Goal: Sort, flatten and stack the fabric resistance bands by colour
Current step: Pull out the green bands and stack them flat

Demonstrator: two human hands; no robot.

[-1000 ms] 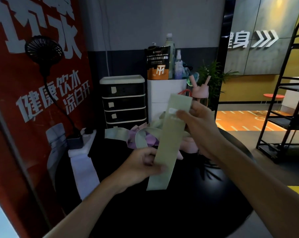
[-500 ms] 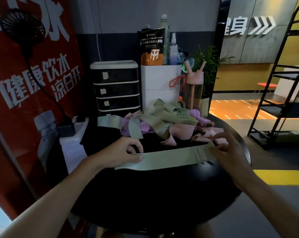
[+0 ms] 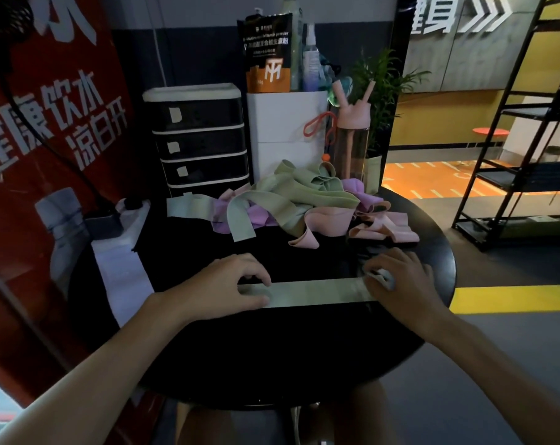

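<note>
A pale green band (image 3: 314, 295) lies flat, left to right, on the near half of the round black table (image 3: 272, 354). My left hand (image 3: 221, 287) holds its left end between bent fingers and thumb. My right hand (image 3: 400, 277) grips its right end, where the fabric bunches under curled fingers. Behind it a tangled pile of green bands (image 3: 298, 200) covers purple bands (image 3: 259, 216), with pink bands (image 3: 384, 231) at the right. One mint band (image 3: 188, 205) sticks out at the pile's left.
A black drawer unit (image 3: 201, 139), a white box (image 3: 285, 130) and a pink bottle (image 3: 352, 139) stand behind the pile. A white strip (image 3: 121, 268) lies along the table's left edge. A black shelf rack (image 3: 513, 155) is at the far right.
The green band went from hanging upright between my hands to lying flat on the table. Both hands came down and now hold its ends, drawn apart.
</note>
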